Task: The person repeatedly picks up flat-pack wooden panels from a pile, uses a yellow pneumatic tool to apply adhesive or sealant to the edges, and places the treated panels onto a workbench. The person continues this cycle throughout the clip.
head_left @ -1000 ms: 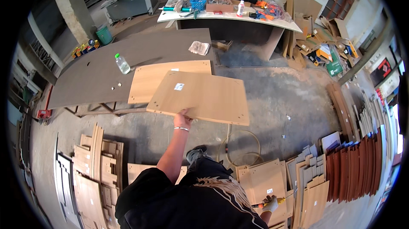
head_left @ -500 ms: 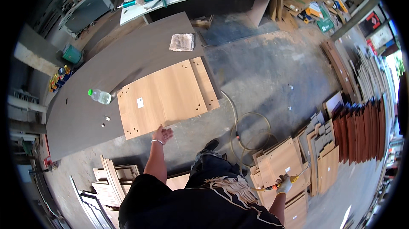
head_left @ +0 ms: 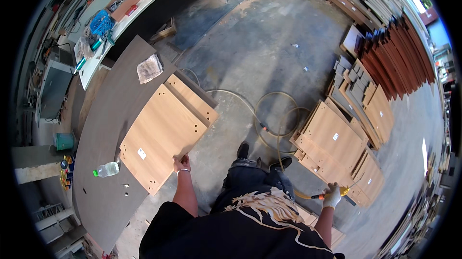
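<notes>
Two pale wood boards lie flat on a dark table (head_left: 103, 211), the upper board (head_left: 159, 136) resting on the lower board (head_left: 198, 102) and set off from it, so that a strip of the lower one shows on the side toward the cloth (head_left: 149, 69). The person's bare left hand (head_left: 182, 164) is at the near edge of the upper board, touching it; some fingers seem tucked against the edge, but whether they pinch it or only steady it cannot be told. The gloved right hand (head_left: 332, 195) is out to the other side, wrapped around a yellow air gun (head_left: 344, 190), its thin nozzle pointing away from the body, with the hose (head_left: 263, 127) looping across the floor. A stack of similar boards (head_left: 332, 136) lies on that side, near the gun. The step in hand looks like placing or adjusting the upper board, with the air gun carried but apart from it. Any further shift of the board would call for a sure hold on its edge and care for the green-capped bottle (head_left: 107, 169) just beside it; using the gun there would call for bringing the right arm across, hose free of the feet.
</notes>
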A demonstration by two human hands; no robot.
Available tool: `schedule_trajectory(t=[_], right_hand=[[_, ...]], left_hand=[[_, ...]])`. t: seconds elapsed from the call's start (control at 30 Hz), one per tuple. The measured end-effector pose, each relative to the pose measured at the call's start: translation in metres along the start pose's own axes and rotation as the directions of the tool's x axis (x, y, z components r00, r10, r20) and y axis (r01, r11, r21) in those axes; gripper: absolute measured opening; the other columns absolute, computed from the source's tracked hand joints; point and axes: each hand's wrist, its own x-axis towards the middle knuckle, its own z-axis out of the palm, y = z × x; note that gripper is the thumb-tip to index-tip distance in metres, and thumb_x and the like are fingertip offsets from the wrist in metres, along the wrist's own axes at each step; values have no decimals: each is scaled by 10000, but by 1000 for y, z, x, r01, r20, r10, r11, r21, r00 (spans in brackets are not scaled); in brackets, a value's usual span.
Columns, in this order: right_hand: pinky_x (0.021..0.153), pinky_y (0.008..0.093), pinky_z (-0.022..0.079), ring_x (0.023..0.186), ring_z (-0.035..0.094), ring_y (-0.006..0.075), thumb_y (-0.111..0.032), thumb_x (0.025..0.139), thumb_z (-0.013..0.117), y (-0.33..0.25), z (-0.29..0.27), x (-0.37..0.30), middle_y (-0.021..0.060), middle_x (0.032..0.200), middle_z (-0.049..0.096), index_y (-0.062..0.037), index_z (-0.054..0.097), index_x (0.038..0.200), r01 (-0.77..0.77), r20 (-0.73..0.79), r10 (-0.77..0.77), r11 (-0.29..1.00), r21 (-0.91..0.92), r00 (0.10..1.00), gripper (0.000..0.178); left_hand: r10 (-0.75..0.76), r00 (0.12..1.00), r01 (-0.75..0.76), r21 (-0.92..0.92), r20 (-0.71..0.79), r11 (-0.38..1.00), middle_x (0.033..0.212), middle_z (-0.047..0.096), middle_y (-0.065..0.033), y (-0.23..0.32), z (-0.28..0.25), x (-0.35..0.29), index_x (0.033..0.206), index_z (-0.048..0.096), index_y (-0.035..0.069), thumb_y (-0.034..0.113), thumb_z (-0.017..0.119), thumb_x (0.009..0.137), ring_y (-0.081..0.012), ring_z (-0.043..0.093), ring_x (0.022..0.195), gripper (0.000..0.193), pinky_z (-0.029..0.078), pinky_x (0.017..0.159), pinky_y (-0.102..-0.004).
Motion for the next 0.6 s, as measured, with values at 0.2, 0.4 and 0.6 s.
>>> schedule_trajectory(t=[0.2, 0.4, 0.6], right_hand=[[477, 348, 492, 517, 544, 231, -317, 924, 610, 40, -19, 19, 229, 1033, 667, 4, 570, 1208, -61, 97, 55, 997, 56, 994, 430], [548, 374, 501, 585, 583, 256, -268, 924, 589, 3, -38, 34, 198, 1005, 692, -42, 584, 1175, -53, -19, 58, 982, 180, 998, 338], [552, 337, 436, 642, 498, 195, -290, 968, 539, 16, -77, 29, 151, 955, 641, -96, 530, 1064, -134, -151, 275, 790, 598, 950, 217]], left_hand=[[93, 988, -101, 65, 119, 993, 930, 659, -178, 14, 2, 22, 1173, 526, -36, 483, 476, 1003, -285, 668, 781, 548, 596, 680, -381], [-13, 1000, 12, 184, 2, 983, 948, 665, -187, -10, 3, 14, 1176, 516, -59, 624, 465, 947, -293, 685, 804, 722, 617, 651, -374], [-8, 998, 25, 316, -57, 948, 1009, 662, -185, 13, 21, 7, 1217, 464, -77, 700, 364, 939, -287, 688, 815, 832, 619, 686, -384]])
